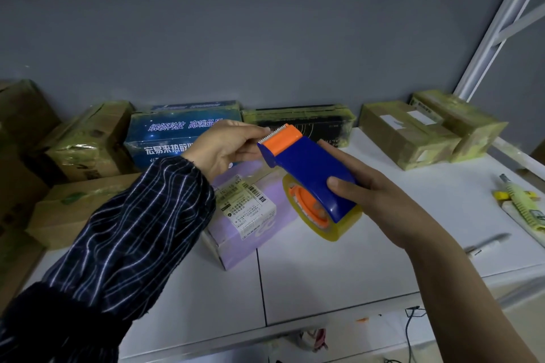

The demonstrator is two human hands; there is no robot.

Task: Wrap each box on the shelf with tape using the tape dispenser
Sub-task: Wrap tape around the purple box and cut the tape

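Right hand (362,197): gripping the rear of the tape dispenser (306,162), thumb lying over the blue body, fingers curling round underneath; holding it in the air above the shelf (339,274).
Left hand (227,144): pinching the dispenser's front tip just by the toothed blade. Whether a tape end is lying between the fingertips, I cannot tell.
Dispenser position: hanging tilted, blade end up and to the left, tape roll (339,227) down and to the right, directly over the lilac box (244,215) and not touching it.
Progress, judged: the blue box (182,132), the black box (298,121) and the brown boxes (404,132) along the back are showing a yellowish, crinkled film, so they are looking taped already. The lilac box is showing clean card and a bare printed label, so it is looking like the one waiting. No tape is running onto it yet.
Step in hand, judged: the person is seemingly freeing the tape end before laying it on.
Materials: the dispenser is showing smooth hard plastic, a blue shell with an orange cutter head; the roll is glossy, translucent and yellow round an orange hub.
Shapes: the boxes are all rectangular, the lilac one sitting skewed to the shelf edge.
Shelf: white, flat, matt, a dark seam running front to back.
Also lying there: a yellow utility knife (522,203) and a pen (486,243) at the right.
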